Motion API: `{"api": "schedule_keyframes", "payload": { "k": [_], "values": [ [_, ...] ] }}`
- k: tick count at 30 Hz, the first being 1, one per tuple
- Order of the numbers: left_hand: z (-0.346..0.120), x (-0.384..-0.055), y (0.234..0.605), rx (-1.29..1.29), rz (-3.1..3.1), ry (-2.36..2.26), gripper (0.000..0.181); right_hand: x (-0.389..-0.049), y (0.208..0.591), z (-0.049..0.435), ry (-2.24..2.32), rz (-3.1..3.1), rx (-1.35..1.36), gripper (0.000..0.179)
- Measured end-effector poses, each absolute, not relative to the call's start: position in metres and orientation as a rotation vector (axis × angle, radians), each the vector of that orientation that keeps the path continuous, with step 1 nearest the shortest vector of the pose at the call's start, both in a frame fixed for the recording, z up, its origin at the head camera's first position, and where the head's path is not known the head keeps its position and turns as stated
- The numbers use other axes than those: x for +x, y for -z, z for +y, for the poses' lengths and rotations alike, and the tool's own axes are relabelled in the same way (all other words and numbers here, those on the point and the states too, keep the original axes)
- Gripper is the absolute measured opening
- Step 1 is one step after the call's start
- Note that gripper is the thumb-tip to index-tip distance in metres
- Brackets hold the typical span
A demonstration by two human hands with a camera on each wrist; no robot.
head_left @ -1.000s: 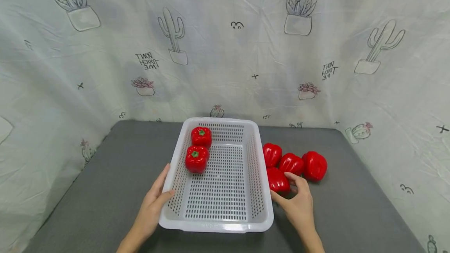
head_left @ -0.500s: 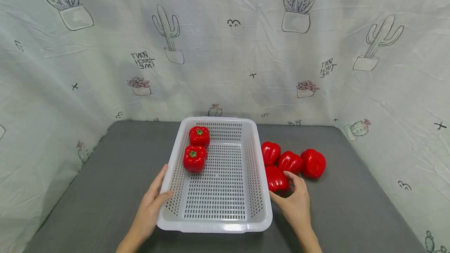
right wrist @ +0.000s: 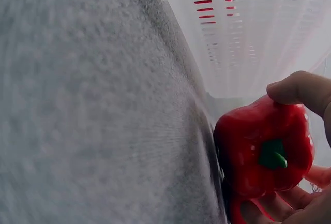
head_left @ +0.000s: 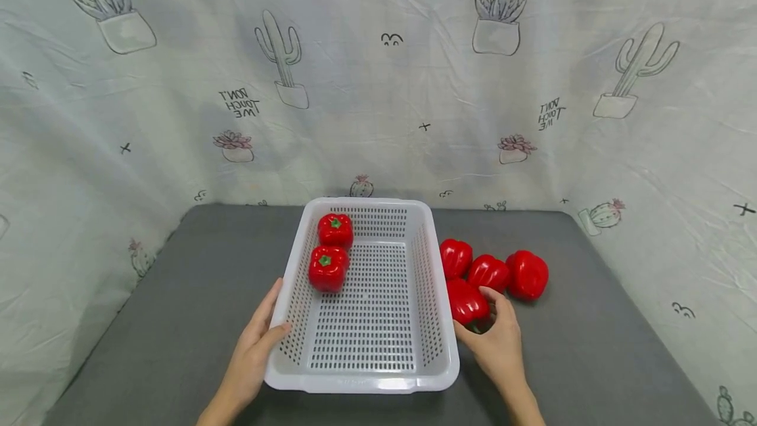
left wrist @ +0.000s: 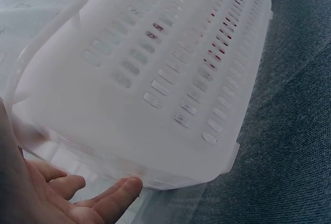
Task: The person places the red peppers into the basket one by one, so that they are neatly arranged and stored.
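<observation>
A white perforated plastic basket [head_left: 378, 381] stands in the middle of the table. Inside, along its left wall, sit two red bell peppers with green stems, a far one [head_left: 335, 230] and a nearer one [head_left: 328, 269]. My left hand [head_left: 255, 340] holds the basket's left side, thumb over the rim and fingers outside. Just right of the basket, my right hand [head_left: 493, 340] grips another red bell pepper [right wrist: 264, 141] between thumb and fingers. In the right wrist view its green stem faces the camera, and the pepper lies low by the table surface.
Several red bell peppers lie right of the basket: one beside its wall [head_left: 456, 258], one in the middle [head_left: 489, 273] and one farthest right [head_left: 527, 275]. Dark grey cloth [head_left: 177, 321] covers the table. A cactus-print curtain [head_left: 378, 84] rises behind and along both sides.
The head view has shifted slightly. The bell pepper in my right hand has turned a little, its green stem end now showing near the fingers. My left hand and the basket stay in place.
</observation>
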State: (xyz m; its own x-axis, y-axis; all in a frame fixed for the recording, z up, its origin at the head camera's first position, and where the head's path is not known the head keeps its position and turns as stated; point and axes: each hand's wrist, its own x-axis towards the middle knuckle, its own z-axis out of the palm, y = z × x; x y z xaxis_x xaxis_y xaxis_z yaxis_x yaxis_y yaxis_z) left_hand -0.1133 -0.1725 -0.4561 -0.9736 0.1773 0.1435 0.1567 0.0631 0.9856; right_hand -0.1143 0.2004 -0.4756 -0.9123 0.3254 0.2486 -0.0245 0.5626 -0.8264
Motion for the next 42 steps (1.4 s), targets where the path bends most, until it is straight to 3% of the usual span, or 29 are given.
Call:
{"api": "schedule_keyframes", "payload": {
  "k": [42],
  "values": [
    [-0.17,-0.113,0.455,0.315,2.314,-2.087,0.065,-0.109,0.462,0.205,-1.296,-2.321,-0.289,0.082]
  ]
}}
